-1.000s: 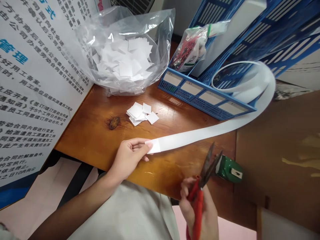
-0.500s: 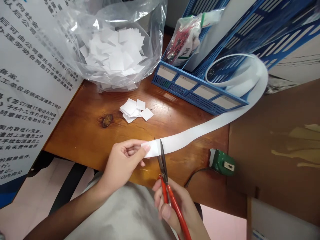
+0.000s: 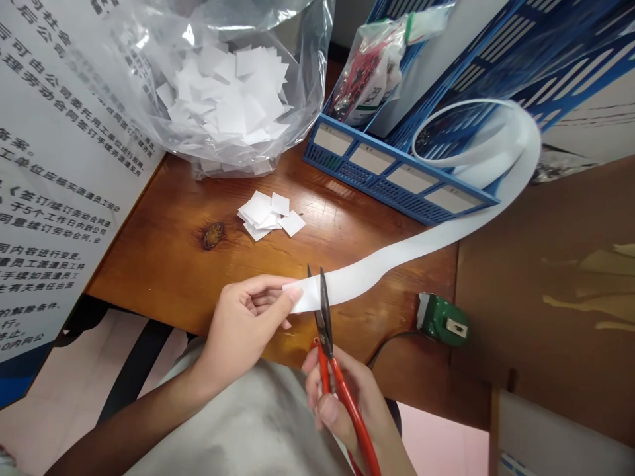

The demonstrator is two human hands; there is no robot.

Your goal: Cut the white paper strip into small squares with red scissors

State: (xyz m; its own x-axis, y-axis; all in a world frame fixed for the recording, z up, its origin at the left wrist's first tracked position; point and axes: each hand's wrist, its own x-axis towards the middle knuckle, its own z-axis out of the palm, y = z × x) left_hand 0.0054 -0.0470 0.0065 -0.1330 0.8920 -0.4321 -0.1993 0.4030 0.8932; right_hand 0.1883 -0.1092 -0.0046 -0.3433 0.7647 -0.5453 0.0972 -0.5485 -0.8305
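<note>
My left hand (image 3: 248, 320) pinches the free end of a long white strip (image 3: 407, 248) over the front edge of the wooden desk (image 3: 163, 264). My right hand (image 3: 347, 403) grips red-handled scissors (image 3: 330, 350). Their blades straddle the strip just right of my left fingertips, nearly closed across it. The strip curls back in a loop to the blue file rack (image 3: 397, 178). A small heap of cut white squares (image 3: 268, 215) lies on the desk beyond my hands.
A clear plastic bag (image 3: 223, 92) full of white squares sits at the back left. A printed poster (image 3: 54, 172) stands at the left. A green object (image 3: 441, 320) with a cable lies at the desk's right edge. A packet (image 3: 367, 79) rests in the rack.
My right hand brought the scissors from the lower right up to the strip and set the blades across it; they have closed further since half a second ago. My left hand kept its hold.
</note>
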